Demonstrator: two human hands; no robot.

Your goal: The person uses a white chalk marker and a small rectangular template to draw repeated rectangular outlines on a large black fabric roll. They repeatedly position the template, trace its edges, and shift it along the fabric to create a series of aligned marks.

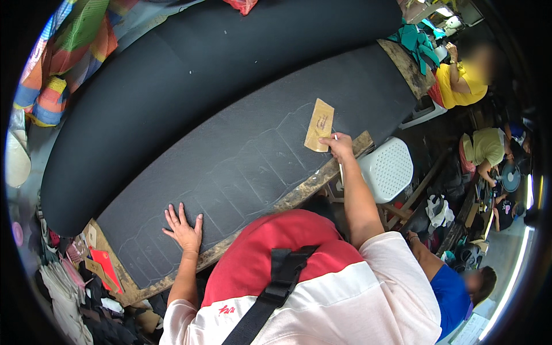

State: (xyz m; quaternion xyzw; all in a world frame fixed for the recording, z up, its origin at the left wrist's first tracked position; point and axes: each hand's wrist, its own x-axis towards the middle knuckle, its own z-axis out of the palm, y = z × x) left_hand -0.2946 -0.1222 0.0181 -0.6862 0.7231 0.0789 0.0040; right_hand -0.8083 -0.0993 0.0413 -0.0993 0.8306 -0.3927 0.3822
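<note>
A dark grey sheet of material (230,172) lies over a wooden table, with a row of pale outlines drawn along its near side. My left hand (184,231) rests flat on its left part, fingers spread. Near the right end of the outlines, my right hand (338,145) grips the lower edge of a tan cardboard template (319,123) with handwriting on it. A thin white pen (340,169) also sits in that hand, pointing down past the palm. Whether the template touches the sheet I cannot tell.
A thick black roll of the material (201,75) lies along the far side. Right of the table stands a white perforated plastic stool (388,169). Cloth scraps (60,287) and a red folder (106,269) are at lower left. Other people sit at the right.
</note>
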